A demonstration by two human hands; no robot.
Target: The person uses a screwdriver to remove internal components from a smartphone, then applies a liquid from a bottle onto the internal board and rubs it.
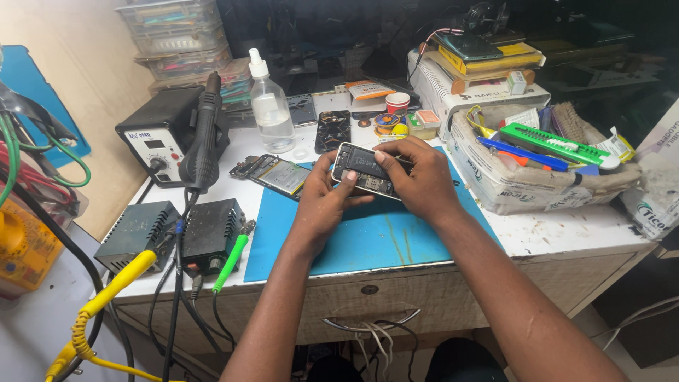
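While my left hand (pixel 322 194) and right hand (pixel 417 177) both grip the opened black phone chassis (pixel 366 170) above the blue mat (pixel 368 237), a slipping fingertip could tear exposed parts.

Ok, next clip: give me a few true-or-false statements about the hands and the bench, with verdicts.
1. Both hands hold an opened phone above the blue mat. True.
2. The left hand grips the clear spray bottle. False: the bottle stands untouched behind the mat.
3. The right hand has its fingers on the phone's exposed inside. True.
4. The hot-air handle lies flat on the mat. False: it stands upright in its holder beside the black station.
5. A green tool lies in the tray on the right. True.
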